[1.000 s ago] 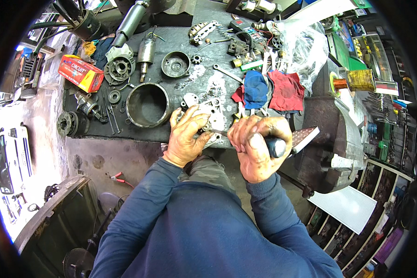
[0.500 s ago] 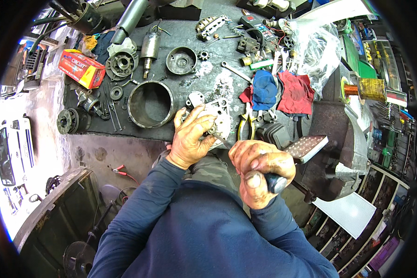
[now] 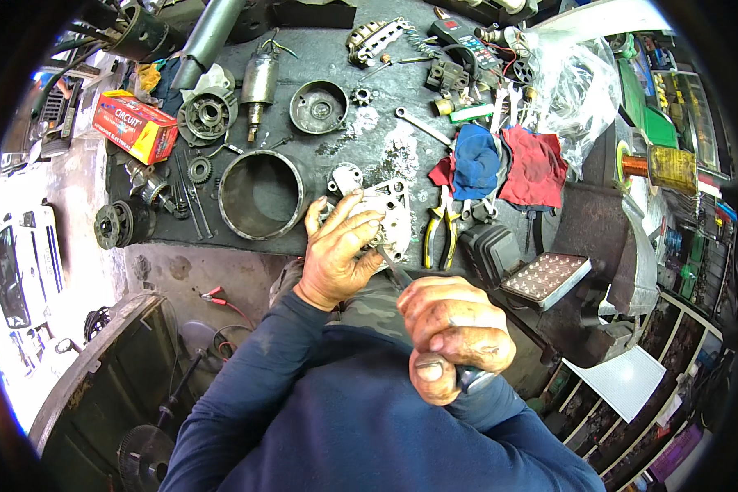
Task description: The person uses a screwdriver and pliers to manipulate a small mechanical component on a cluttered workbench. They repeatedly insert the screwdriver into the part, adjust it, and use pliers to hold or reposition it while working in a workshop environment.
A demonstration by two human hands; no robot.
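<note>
Metal housing [image 3: 398, 215], held by left grip [image 3: 339, 256], lies near open-topped cylinder [image 3: 258, 164].

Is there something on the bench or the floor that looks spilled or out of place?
Yes: pale blotches mark the dark bench beyond the casting at the left hand; whether spill or wear, I cannot tell. A red clamp lies on the floor, apart from the tools.

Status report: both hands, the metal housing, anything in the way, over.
Left hand on housing. Right hand closed around tool, shaft angled toward housing. Pliers nearby, clear of both hands; nothing visibly blocking.
</note>
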